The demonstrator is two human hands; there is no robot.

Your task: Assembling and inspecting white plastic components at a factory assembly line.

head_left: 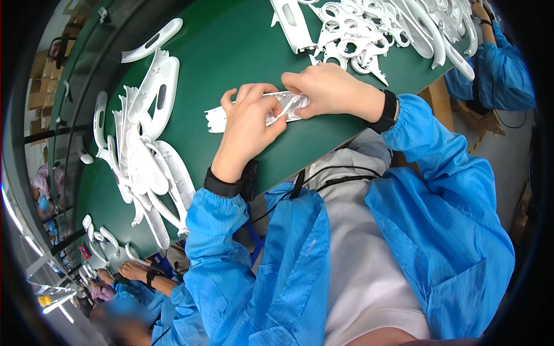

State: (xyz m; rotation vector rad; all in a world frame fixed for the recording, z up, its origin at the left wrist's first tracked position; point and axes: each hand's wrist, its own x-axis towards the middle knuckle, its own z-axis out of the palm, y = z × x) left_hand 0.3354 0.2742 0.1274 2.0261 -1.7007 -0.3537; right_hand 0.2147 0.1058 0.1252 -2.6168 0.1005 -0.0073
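A long white plastic housing (217,120) with a perforated end lies at the near edge of the green table, between my two hands. My left hand (247,118) is closed over its middle, thumb and fingertips pressing on the part. At the perforated end, my right hand (326,89) grips the housing with thumb and bent fingers. A thin white strip (287,107) crosses the perforated area between my fingertips; whether it is a separate piece, I cannot tell. My fingers hide much of the housing's middle. Black bands circle both wrists.
Left of my hands, long white plastic shells (141,150) lie heaped on the green table (202,63). A pile of white ring-shaped parts (352,34) and more shells covers the far right. Co-workers in blue sleeves sit at the lower left and far right.
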